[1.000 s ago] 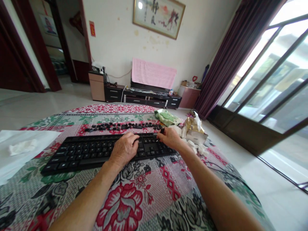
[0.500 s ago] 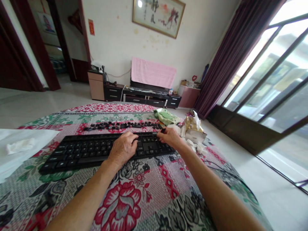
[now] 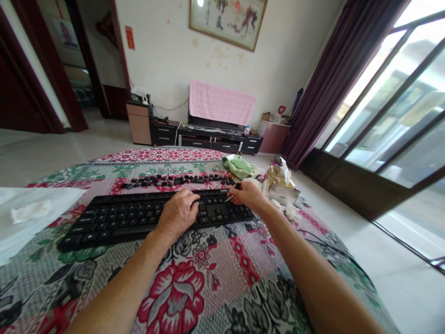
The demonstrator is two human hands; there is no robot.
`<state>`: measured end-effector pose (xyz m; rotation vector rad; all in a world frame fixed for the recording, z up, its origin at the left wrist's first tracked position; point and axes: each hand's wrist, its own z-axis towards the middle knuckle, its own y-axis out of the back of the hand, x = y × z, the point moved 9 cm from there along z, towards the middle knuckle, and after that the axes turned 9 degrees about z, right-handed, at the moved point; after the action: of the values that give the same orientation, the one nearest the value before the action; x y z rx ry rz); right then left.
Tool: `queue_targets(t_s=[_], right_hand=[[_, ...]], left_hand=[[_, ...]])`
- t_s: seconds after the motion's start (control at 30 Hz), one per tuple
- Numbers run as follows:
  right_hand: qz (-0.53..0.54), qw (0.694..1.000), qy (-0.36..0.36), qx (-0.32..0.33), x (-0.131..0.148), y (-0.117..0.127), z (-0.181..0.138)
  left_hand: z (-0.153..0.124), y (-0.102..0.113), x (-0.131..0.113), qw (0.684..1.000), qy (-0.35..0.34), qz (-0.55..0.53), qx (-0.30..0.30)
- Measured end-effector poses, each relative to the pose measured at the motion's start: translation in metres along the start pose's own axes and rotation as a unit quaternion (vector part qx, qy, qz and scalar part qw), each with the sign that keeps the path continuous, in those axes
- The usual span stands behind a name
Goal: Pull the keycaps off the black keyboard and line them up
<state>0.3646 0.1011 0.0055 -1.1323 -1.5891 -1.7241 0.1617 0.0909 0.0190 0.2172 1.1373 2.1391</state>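
A black keyboard [image 3: 120, 230] lies across the patterned tablecloth, some of its keys hidden under my hands. My left hand [image 3: 179, 208] rests on its middle with the fingers curled down against it. Over the number pad at the right end, my right hand [image 3: 246, 194] pinches a slim tool [image 3: 229, 198] with a dark end and a thin pale tip. The tip points down and left, close to the keys; its exact kind is too small to tell. Behind the keyboard, loose black keycaps [image 3: 181, 180] lie in a long row.
White paper [image 3: 69, 197] with a crumpled tissue [image 3: 31, 211] covers the table's left side. At the right are a green cloth-like bundle [image 3: 241, 167], a gold tissue box [image 3: 281, 183] and crumpled tissues [image 3: 291, 212]. A black cable [image 3: 333, 250] runs along the right edge.
My right hand has turned and shifted slightly right, and the thin pale tip of its tool now shows. My left hand stays in place on the keyboard.
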Motion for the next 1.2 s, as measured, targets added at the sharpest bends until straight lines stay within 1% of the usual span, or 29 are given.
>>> queue_targets(t_s=[0.03,0.1,0.2,0.27,0.33,0.4,0.43,0.47,0.5,0.53,0.57,0.63,0.7,0.73,0.8,0.87,0.9,0.93,1.0,1.03,1.07,1.13,1.2], right_hand=[[0.048,0.999,-0.017,0.007,-0.004,-0.001,0.0],[0.101,0.994,-0.037,0.005,-0.009,0.0,0.0],[0.121,0.991,-0.051,0.011,-0.01,-0.003,-0.002],[0.068,0.997,-0.031,-0.003,-0.001,-0.001,-0.006],[-0.041,0.998,0.028,-0.047,0.02,0.006,-0.012],[-0.148,0.977,0.108,-0.107,0.05,0.013,-0.022],[-0.173,0.968,0.13,-0.13,0.062,0.016,-0.027],[-0.178,0.964,0.142,-0.135,0.07,0.016,-0.03],[-0.17,0.965,0.148,-0.136,0.075,0.017,-0.032],[-0.148,0.97,0.148,-0.122,0.076,0.014,-0.032],[-0.113,0.978,0.145,-0.097,0.075,0.01,-0.031],[-0.016,0.991,0.133,-0.026,0.068,-0.005,-0.029],[0.092,0.988,0.12,0.038,0.062,-0.024,-0.029],[0.138,0.982,0.115,0.055,0.059,-0.032,-0.03],[0.205,0.971,0.103,0.069,0.056,-0.045,-0.031],[0.246,0.962,0.098,0.071,0.055,-0.055,-0.032],[0.256,0.959,0.101,0.065,0.055,-0.058,-0.033],[0.257,0.959,0.111,0.045,0.056,-0.058,-0.035],[0.223,0.962,0.159,-0.019,0.062,-0.052,-0.042],[0.194,0.96,0.196,-0.052,0.068,-0.048,-0.048],[0.163,0.955,0.237,-0.071,0.075,-0.047,-0.055],[0.151,0.94,0.297,-0.078,0.087,-0.047,-0.066],[0.161,0.936,0.301,-0.089,0.088,-0.045,-0.068]], left_hand=[[0.0,0.0,0.0,1.0,-0.001,0.0,0.0],[0.0,-0.001,0.0,1.0,-0.004,0.001,-0.001],[0.0,-0.002,0.001,1.0,-0.006,0.005,0.0],[0.0,-0.002,0.001,1.0,-0.003,0.005,0.006],[0.001,-0.002,0.0,1.0,0.0,0.004,0.014],[0.0,-0.002,0.0,1.0,0.0,0.001,0.018],[0.0,-0.001,-0.001,1.0,-0.001,0.001,0.019],[0.0,-0.001,-0.001,1.0,-0.001,0.0,0.018],[0.0,-0.001,-0.001,1.0,-0.001,0.0,0.017],[0.0,0.0,-0.001,1.0,-0.001,0.0,0.016],[0.0,0.0,-0.001,1.0,-0.002,0.0,0.013],[0.001,0.001,-0.002,1.0,-0.006,-0.005,0.003],[0.001,0.005,-0.004,1.0,-0.016,-0.02,-0.012],[0.002,0.006,-0.005,0.999,-0.023,-0.03,-0.018],[0.002,0.008,-0.009,0.997,-0.037,-0.058,-0.018],[0.003,0.008,-0.012,0.996,-0.046,-0.078,-0.007],[0.003,0.008,-0.012,0.996,-0.046,-0.081,-0.002],[0.004,0.007,-0.013,0.996,-0.042,-0.077,0.003],[0.004,0.005,-0.013,0.998,-0.029,-0.05,0.018],[0.004,0.003,-0.012,0.999,-0.021,-0.03,0.028],[0.004,0.001,-0.012,0.999,-0.012,-0.007,0.04],[0.003,-0.001,-0.011,0.998,-0.004,0.03,0.054],[0.003,0.0,-0.011,0.999,-0.011,0.028,0.038]])
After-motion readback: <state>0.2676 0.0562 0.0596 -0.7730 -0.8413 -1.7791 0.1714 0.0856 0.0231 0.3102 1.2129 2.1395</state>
